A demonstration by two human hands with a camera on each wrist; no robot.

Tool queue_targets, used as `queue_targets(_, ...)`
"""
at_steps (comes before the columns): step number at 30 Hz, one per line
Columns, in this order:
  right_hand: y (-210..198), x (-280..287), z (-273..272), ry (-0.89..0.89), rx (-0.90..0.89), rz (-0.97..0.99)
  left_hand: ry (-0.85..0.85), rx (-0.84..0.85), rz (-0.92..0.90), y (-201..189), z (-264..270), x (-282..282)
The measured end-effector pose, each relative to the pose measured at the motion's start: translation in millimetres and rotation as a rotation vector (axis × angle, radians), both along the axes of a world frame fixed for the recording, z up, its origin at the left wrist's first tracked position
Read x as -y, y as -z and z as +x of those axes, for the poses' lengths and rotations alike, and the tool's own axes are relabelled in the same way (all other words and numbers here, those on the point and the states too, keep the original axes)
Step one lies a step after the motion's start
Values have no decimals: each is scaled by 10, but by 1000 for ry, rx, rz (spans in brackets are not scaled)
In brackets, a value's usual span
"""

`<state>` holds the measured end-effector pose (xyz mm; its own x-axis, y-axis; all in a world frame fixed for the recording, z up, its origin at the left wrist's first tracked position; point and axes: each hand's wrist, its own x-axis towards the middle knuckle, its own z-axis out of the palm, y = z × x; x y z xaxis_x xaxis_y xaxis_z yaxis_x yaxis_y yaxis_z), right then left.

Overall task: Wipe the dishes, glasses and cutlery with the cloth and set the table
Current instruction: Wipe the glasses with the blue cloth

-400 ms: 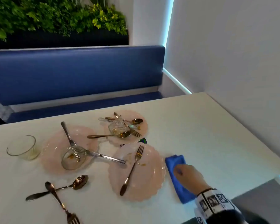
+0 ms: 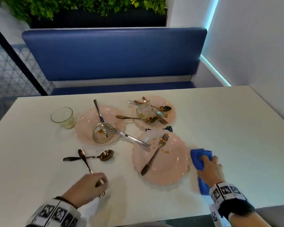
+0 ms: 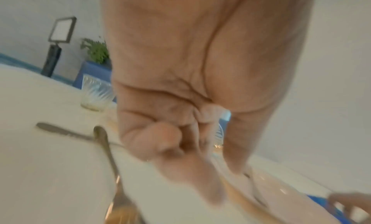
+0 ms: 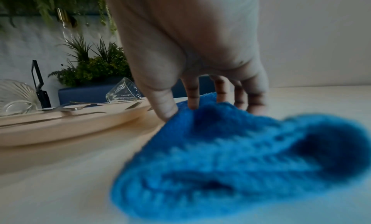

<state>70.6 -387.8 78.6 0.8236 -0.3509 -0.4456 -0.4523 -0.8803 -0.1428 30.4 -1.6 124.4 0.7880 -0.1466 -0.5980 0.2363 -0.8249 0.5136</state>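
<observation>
At lower left, the left hand (image 2: pixel 88 185) pinches the fork (image 2: pixel 86 164) on the table (image 2: pixel 236 128); at lower right, the right hand (image 2: pixel 209 167) clamps the blue cloth (image 2: pixel 198 157). Wiping probably begins; next, bring them together.

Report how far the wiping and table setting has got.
Nothing looks done: the three pink scalloped plates carry stains and scattered cutlery, and two ribbed glasses lie tipped. In hand: the right hand grips the blue cloth, and the left hand pinches a gold fork. All wiping and setting remains.
</observation>
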Motion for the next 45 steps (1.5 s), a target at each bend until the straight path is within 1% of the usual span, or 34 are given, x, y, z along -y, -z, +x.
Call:
queue_targets(2,-4,47,42,22,30,47,-146,281,76,-98,323,-67)
queue_targets(3,-27,56,71,44,41,62,-205,377,106,-90,481,-130)
queue_targets(4,-84,46,103,70,68,74,-241,430,152,-73,623,-194)
queue_targets(5,-145,20,137,91,106,89,-234,460,207,-41,763,-259)
queue_targets(7,-298,-89,229,92,182,127,-187,468,295,1,1013,-374)
queue_targets(10,-508,-371,361,30,255,276,-97,464,366,75,1314,-482)
queue_targets(12,-628,-636,444,10,249,408,27,428,397,107,1508,-529)
queue_targets(14,-734,-949,510,10,211,570,202,372,445,124,1663,-564)
queue_targets(15,-719,-1065,568,29,196,608,277,344,451,132,1720,-570)
queue_targets(16,-702,-1157,613,8,176,636,333,320,450,133,1762,-570)
queue_targets(18,-718,-1331,693,-33,110,664,387,317,427,128,1815,-571)
queue_targets(21,-795,-1635,756,24,20,811,326,343,320,109,1837,-581)
queue_targets(23,-786,-1804,803,25,-10,875,239,327,218,134,1846,-617)
queue_targets(24,-809,-1887,819,0,4,895,172,307,149,155,1856,-645)
queue_targets(26,-840,-2021,887,-55,65,907,32,303,-18,154,1901,-704)
queue_targets(27,-854,-2093,940,-86,119,919,-2,306,-99,126,1931,-730)
queue_targets(28,-882,-2167,993,-121,195,928,-20,278,-196,82,1955,-749)
queue_targets(30,-1007,-2323,1081,-225,329,939,-52,167,-473,-105,1946,-729)
queue_targets(31,-1053,-2373,1125,-341,367,932,-63,114,-612,-212,1920,-708)
queue_targets(32,-1112,-2413,1171,-513,377,871,-78,81,-711,-288,1905,-697)
queue_targets(33,-1148,-2430,1223,-701,343,775,-94,59,-780,-360,1892,-695)
queue_targets(35,-1256,-2448,1298,-1028,290,533,-123,17,-874,-456,1884,-709)
queue_targets(36,-1273,-2454,1341,-1160,318,437,-123,-9,-893,-488,1878,-719)
queue_targets(38,-1327,-2498,1386,-1341,377,336,-74,-52,-919,-542,1872,-713)
queue_targets(39,-1374,-2545,1385,-1379,384,340,-56,-63,-947,-577,1866,-694)
queue_targets(40,-1417,-2592,1396,-1387,398,385,-48,-57,-986,-616,1862,-674)
queue_targets(42,-1473,-2659,1451,-1289,408,503,-66,-15,-1063,-672,1869,-643)
queue_targets(43,-1508,-2680,1456,-1217,376,542,-78,13,-1075,-708,1867,-637)
queue_targets(44,-1531,-2680,1459,-1153,326,578,-81,65,-1032,-743,1861,-633)
queue_targets(45,-1540,-2669,1453,-1081,256,638,-56,133,-932,-777,1858,-630)
